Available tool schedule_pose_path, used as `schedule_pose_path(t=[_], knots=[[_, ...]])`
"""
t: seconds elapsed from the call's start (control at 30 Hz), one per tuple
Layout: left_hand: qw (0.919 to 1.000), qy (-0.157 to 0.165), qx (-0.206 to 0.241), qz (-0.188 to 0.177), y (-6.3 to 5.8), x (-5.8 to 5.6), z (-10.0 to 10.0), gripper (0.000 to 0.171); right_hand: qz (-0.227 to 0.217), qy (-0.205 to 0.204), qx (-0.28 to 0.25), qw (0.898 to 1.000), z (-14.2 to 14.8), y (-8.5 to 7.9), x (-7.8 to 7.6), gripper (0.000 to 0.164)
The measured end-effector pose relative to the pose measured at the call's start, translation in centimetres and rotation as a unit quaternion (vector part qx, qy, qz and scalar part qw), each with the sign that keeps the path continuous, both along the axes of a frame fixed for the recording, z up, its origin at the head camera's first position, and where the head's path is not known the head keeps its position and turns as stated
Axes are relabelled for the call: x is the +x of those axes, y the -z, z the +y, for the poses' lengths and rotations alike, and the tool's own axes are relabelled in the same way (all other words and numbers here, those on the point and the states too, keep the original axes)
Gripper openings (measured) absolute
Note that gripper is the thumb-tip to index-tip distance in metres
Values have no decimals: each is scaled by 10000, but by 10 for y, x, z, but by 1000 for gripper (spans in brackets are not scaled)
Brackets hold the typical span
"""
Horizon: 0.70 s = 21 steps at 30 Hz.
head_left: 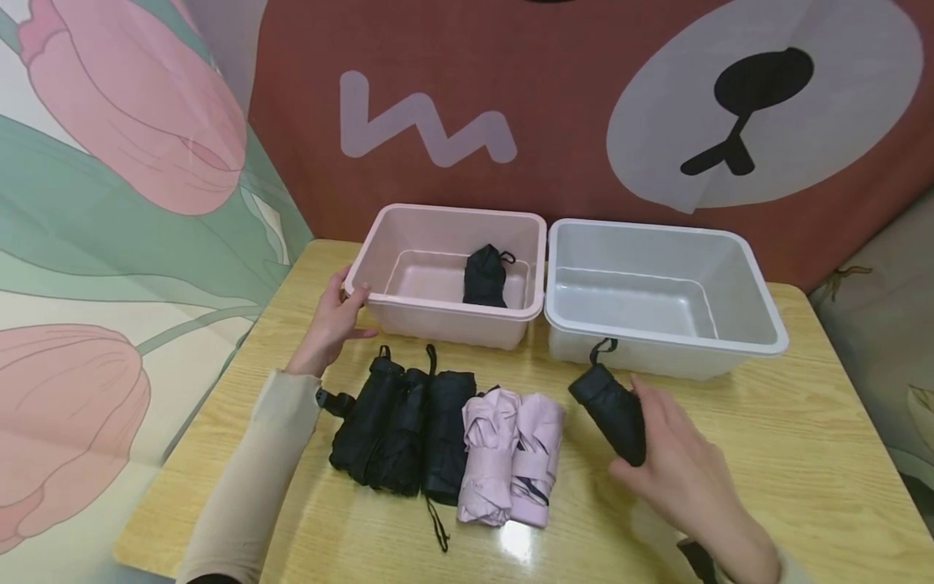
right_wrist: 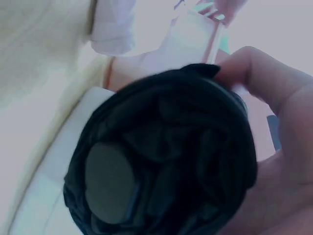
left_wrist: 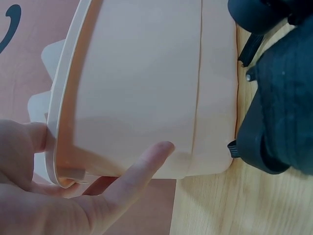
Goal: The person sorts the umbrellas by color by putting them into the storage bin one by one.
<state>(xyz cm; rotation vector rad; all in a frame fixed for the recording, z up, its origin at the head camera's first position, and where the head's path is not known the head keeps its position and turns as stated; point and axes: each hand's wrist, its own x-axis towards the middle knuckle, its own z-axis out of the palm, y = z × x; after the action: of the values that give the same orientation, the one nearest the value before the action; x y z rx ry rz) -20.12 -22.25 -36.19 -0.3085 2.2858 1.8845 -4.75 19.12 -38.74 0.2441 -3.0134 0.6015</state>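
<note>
My left hand grips the left front corner of a pink plastic bin. In the left wrist view, one digit lies along the bin's outer wall. A black folded umbrella with a wrist loop lies inside that bin. My right hand holds another black folded umbrella above the table, its loop end toward the pale grey bin. The right wrist view looks straight at the end of this held umbrella, with dark fabric folds and a rounded end piece.
Between my arms, several black folded umbrellas lie side by side on the wooden table. Two pink folded umbrellas lie at their right. The two bins stand next to each other against a wall printed with a bear face.
</note>
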Motion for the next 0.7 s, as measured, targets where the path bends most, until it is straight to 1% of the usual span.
schedule_pose_path(t=[0.13,0.2,0.3,0.47,0.6,0.7], knots=[[10000,6,41,25,1,0,0,63,743,-153,-114,9971,3,-6,-1,89],[10000,6,47,32,1,0,0,63,1142,-239,-143,9931,4,-7,-3,84],[10000,-13,47,28,0,1,0,63,1587,-339,-215,9865,5,-10,-6,81],[10000,-57,45,0,5,-2,-3,64,2096,-445,-514,9754,5,-16,-10,77],[10000,-80,12,23,16,-10,-8,65,2475,-629,-891,9627,7,-26,-14,75],[9999,-70,-43,83,23,-14,-10,65,2621,-768,-1198,9545,9,-36,-18,74]])
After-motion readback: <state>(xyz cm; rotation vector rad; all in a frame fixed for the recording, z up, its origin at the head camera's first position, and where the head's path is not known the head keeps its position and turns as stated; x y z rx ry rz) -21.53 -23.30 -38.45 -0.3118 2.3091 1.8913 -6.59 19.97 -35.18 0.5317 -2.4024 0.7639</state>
